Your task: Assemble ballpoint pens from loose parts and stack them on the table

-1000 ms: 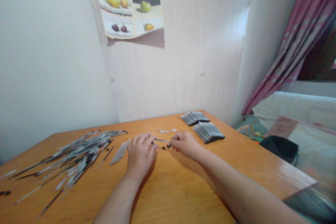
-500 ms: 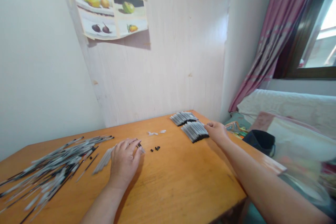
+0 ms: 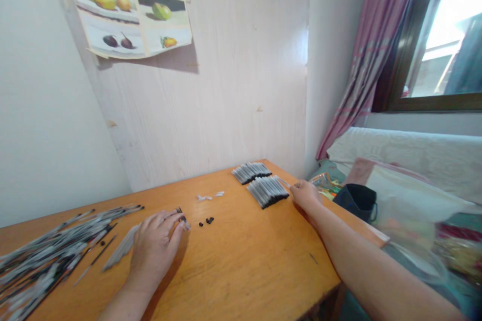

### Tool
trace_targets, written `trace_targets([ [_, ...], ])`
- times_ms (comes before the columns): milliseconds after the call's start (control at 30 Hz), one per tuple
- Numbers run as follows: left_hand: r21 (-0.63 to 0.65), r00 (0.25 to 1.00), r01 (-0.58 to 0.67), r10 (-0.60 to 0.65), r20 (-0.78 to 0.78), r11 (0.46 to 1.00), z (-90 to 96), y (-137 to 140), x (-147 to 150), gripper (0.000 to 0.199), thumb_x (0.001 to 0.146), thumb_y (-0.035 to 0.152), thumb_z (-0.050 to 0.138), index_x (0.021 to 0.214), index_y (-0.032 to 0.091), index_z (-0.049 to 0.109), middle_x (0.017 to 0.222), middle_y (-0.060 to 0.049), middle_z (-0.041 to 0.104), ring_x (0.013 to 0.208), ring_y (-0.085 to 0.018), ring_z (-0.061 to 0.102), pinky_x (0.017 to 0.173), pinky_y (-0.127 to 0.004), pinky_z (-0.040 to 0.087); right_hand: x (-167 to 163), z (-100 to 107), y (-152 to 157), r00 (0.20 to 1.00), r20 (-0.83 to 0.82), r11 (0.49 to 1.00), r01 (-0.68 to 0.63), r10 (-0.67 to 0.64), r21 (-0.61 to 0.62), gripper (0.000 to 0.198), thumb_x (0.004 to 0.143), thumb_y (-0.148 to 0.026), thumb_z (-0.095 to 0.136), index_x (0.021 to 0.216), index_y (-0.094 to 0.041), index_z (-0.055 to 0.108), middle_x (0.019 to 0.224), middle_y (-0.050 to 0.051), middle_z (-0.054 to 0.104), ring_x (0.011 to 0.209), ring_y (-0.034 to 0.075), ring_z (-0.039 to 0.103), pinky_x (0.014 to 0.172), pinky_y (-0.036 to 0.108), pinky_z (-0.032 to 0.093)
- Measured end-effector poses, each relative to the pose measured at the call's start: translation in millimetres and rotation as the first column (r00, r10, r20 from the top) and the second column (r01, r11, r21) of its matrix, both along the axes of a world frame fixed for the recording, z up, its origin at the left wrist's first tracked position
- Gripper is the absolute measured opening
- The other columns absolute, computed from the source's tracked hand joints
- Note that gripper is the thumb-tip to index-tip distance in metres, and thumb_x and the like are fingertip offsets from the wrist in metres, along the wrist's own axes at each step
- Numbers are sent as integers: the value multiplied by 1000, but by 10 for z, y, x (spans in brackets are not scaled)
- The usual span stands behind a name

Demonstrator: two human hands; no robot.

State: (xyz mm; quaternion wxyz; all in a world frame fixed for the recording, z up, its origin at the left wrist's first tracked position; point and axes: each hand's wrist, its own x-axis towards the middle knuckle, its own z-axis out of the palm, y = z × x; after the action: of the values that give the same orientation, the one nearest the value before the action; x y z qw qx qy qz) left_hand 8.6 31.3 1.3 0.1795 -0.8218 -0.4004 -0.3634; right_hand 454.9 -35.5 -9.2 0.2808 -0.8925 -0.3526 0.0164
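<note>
My left hand [image 3: 156, 243] is over a fan of clear pen barrels [image 3: 122, 250] on the table. Its fingers curl around several slim pieces with dark ends that show by the thumb; the palm hides the rest. At the right table edge, my right hand [image 3: 306, 194] pinches a slim pen [image 3: 283, 182] at the end of the front row of pens [image 3: 266, 191]. These pens lie side by side, grey-white with black ends. Behind them is a second such row [image 3: 251, 172]. Small black caps [image 3: 209, 220] and short white pieces [image 3: 204, 197] lie between the hands.
A loose heap of refills and pen parts [image 3: 56, 256] spreads over the left of the wooden table [image 3: 241, 261]. Beyond the right edge are a dark fabric box [image 3: 356, 201] and plastic bags [image 3: 408, 235]. The wall with taped fruit pictures [image 3: 130, 15] stands behind.
The view has turned to the right, so the table things appear further left. My right hand stays by the front row, and a slim pen now shows at its fingertips. My left hand keeps its place.
</note>
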Motion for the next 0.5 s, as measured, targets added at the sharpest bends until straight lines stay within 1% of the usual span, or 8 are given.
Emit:
trace_targets([
  [200, -3, 1000, -4, 4, -4, 1000, -21, 20, -9, 31, 89, 43, 49, 102, 24, 70, 108, -5, 70, 105, -26, 59, 95, -42, 43, 15, -37, 1, 1000, -8, 1000, -10, 9, -24, 35, 83, -40, 47, 74, -20, 74, 83, 11, 71, 79, 23, 65, 62, 27, 41],
  [367, -21, 1000, -13, 13, -21, 1000, -47, 48, -29, 32, 88, 44, 48, 102, 24, 70, 109, -5, 70, 107, -27, 59, 96, -44, 42, 45, -60, 4, 1000, -17, 998, 16, -17, -52, 32, 82, -39, 48, 82, -21, 74, 89, 11, 71, 84, 24, 66, 65, 28, 44],
  [500, -24, 999, -17, 17, -27, 1000, -44, 46, -33, 33, 88, 44, 47, 102, 24, 70, 109, -6, 70, 107, -28, 59, 96, -45, 42, 44, -93, 16, 1000, -18, 997, 7, -9, -78, 29, 80, -37, 50, 92, -24, 74, 94, 10, 71, 87, 27, 67, 68, 31, 46],
])
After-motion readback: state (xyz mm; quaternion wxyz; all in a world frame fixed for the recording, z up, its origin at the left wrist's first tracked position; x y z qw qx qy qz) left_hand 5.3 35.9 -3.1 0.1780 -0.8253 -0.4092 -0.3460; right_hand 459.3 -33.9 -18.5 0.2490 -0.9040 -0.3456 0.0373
